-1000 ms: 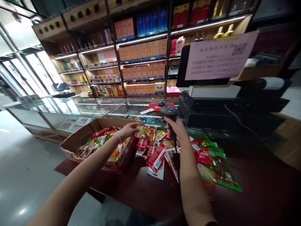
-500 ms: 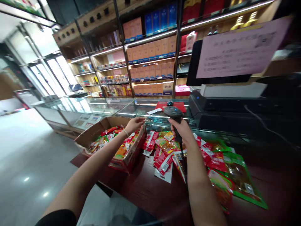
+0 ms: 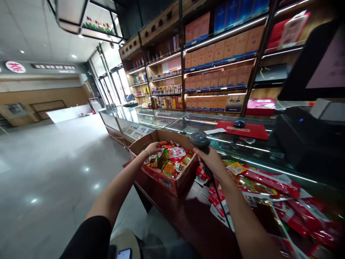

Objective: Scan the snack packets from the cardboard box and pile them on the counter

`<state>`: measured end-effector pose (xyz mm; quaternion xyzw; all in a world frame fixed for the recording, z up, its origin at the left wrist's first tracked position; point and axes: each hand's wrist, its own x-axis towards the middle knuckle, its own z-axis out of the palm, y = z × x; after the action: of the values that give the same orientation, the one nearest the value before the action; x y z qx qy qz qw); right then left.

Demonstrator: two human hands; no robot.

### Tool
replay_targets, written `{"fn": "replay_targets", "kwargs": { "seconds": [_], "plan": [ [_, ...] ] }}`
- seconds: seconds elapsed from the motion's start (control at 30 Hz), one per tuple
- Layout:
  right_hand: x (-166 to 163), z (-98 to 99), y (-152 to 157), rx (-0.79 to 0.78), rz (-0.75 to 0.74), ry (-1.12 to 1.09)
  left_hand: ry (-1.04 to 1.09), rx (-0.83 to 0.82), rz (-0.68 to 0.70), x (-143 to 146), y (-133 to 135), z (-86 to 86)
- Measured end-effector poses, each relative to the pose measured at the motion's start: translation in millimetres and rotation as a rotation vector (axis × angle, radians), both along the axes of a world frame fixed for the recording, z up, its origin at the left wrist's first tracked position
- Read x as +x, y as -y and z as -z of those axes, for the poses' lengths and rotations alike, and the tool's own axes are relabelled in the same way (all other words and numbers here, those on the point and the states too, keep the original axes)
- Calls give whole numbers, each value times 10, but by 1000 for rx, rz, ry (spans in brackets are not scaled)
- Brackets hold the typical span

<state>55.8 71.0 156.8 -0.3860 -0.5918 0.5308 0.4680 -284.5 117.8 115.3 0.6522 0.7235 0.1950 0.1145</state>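
My right hand [image 3: 211,162] is wrapped round the handle of a black barcode scanner [image 3: 199,139], held up beside the right end of an open cardboard box [image 3: 168,185]. A cord hangs from the handle. Inside the box lie many red, green and orange snack packets [image 3: 169,168]. Over the box's left part is my left hand [image 3: 153,148], its fingers closed together at the edge of a packet; the fingertips are partly hidden among the packets. More red packets [image 3: 269,180] are heaped on the dark wooden counter, partly behind my right forearm.
A glass display counter [image 3: 172,122] runs behind the box, with a red mat [image 3: 242,130] and a mouse [image 3: 239,124] on it. A black monitor [image 3: 299,61] stands at the right. Shelves of boxed goods [image 3: 218,54] line the wall. A phone [image 3: 124,254] lies low in front.
The view has swung left. My left hand has moved from the box's right side down into its left part. My right hand has shifted the scanner left, close to the box's right end.
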Motion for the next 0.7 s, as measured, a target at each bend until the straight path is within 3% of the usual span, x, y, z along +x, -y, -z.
{"fn": "replay_targets", "kwargs": {
  "seconds": [0.17, 0.33, 0.5, 0.7],
  "plan": [
    [-340, 77, 73, 10, -106, 145, -168, -109, 15, -42, 30, 136],
    [-503, 112, 168, 68, -101, 203, -367, -315, 60, 9, 0, 179],
    [-531, 78, 225, 55, -83, 208, -424, -307, 26, 62, -33, 163],
    [-520, 113, 190, 46, -81, 251, -446, -147, -63, 165, 72, 92]
  ]
}}
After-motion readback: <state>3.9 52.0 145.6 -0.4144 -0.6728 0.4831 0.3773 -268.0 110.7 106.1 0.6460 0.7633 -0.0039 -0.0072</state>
